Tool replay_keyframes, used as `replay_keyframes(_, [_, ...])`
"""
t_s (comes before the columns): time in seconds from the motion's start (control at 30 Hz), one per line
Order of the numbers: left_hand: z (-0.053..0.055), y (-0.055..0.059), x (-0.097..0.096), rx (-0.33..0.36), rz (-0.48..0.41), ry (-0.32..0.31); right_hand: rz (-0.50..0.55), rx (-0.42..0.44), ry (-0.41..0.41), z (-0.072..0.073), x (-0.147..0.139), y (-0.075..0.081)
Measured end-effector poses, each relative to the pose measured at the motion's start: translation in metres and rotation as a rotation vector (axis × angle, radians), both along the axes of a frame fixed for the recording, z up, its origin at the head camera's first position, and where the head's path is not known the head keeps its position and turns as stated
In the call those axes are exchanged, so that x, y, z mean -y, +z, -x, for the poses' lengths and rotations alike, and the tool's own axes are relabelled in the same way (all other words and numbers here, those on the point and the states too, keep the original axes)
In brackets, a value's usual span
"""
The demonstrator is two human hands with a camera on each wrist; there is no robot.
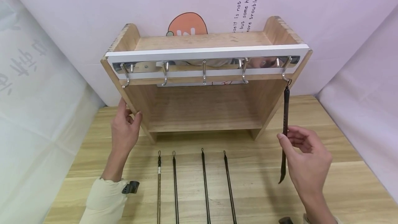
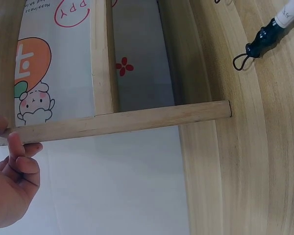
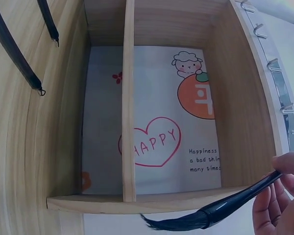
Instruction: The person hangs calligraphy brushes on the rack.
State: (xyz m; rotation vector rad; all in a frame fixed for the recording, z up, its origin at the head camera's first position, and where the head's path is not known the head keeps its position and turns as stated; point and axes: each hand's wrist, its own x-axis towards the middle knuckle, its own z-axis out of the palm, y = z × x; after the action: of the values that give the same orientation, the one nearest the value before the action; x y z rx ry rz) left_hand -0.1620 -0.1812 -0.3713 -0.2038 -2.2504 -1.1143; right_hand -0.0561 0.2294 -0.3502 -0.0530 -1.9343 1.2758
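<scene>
A dark calligraphy brush (image 1: 286,108) hangs upright, tip down, its cord loop at the rightmost metal hook (image 1: 285,70) of the hook rail. My right hand (image 1: 309,160) pinches its handle between thumb and fingers; the dark bristles (image 3: 174,222) show in the right wrist view. On the other side, my left hand (image 1: 124,129) grips the front edge of the left side panel of a wooden shelf (image 1: 202,108), thumb on the near face. In the left wrist view, fingers (image 2: 24,166) curl at that panel's edge.
Several more brushes lie in a row on the wood-grain table (image 1: 311,113), loops toward the shelf, among them a brush (image 1: 204,179) near the middle. Other bare hooks line the white rail (image 1: 186,53). A printed white cloth (image 1: 77,27) stands behind and at both sides.
</scene>
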Motion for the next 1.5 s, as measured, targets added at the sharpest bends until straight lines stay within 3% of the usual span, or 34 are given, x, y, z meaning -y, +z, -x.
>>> replay_keyframes(1.5, [-0.0006, 0.0, -0.0008, 0.002, -0.009, 0.005, 0.011, 0.067, 0.005, 0.0031, 0.0013, 0.0072])
